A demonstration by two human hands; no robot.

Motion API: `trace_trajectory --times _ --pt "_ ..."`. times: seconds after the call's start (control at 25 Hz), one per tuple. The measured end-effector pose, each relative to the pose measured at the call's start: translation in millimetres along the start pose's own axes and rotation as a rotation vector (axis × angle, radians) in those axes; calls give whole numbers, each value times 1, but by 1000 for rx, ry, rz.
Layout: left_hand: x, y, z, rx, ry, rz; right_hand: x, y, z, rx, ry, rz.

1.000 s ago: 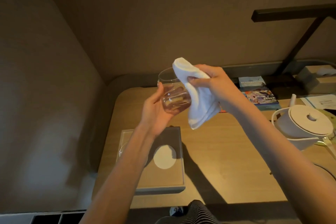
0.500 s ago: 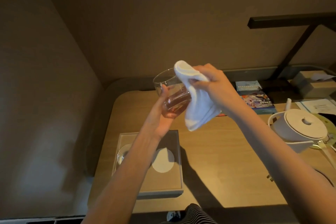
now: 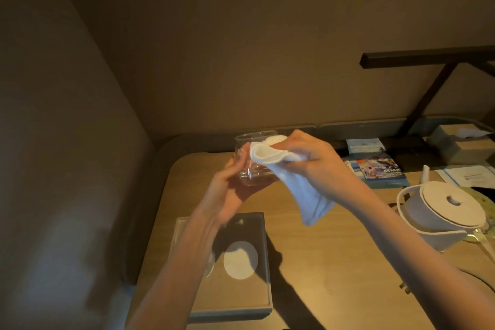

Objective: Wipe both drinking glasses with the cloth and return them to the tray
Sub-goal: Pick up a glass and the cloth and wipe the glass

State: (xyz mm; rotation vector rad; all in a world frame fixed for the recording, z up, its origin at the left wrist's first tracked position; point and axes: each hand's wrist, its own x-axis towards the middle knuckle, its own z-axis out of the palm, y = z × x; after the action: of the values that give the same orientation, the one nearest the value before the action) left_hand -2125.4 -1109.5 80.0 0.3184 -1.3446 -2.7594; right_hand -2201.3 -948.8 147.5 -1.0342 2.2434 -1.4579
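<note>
Glass (image 3: 254, 166) tilted, mouth away, upward

clear glass (image 3: 254, 166) tilted above tray (image 3: 263, 309), white cloth (image 3: 289, 182) pressed on rim.

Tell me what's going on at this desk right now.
A person is wiping a clear drinking glass held up above the desk. The left hand cups the glass from below while the right hand presses a white cloth against its rim. Below them, a tray sits on the wooden desk with a white round coaster free. A second glass appears to stand on the tray, mostly hidden behind the left forearm. A white kettle stands off to the right.
</note>
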Motion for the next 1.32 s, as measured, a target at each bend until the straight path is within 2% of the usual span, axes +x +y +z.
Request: trace_trajectory --times 0.08,0.16,0.24,0.28,0.32,0.44,0.56,0.64,0.76,0.88,1.04,1.2,1.32 --pt "1 -3 4 102 68 58 5 -2 -1 33 106 -22" --pt "5 -4 8 103 144 103 7 -6 2 48 187 -67" --pt "7 -3 11 55 190 118 -3 -6 12 16 84 -100" --pt "8 -3 10 27 183 113 -8 -6 17 9 42 -110" --pt "8 -3 9 12 153 121 -8 -6 18 16 72 -120" --pt "3 2 17 49 95 147 -1 -12 9 52 280 -141" --pt "-4 12 27 102 122 180 -15 -16 10 19 169 -227" --pt "-6 16 31 130 84 188 -17 -20 7 13 208 -247" --pt "-12 27 32 -59 -58 117 -10 -25 -6 30 361 -238" --pt "-14 34 24 -112 -96 61 -20 -26 -6 -17 283 -287" --pt "-10 35 31 80 1 207 -5 -35 -10 -108 351 -313" --pt "-7 42 29 41 15 222 -13 -34 3 -184 236 -427" --pt "-5 38 33 29 -15 204 2 -33 -6 -136 485 -419"
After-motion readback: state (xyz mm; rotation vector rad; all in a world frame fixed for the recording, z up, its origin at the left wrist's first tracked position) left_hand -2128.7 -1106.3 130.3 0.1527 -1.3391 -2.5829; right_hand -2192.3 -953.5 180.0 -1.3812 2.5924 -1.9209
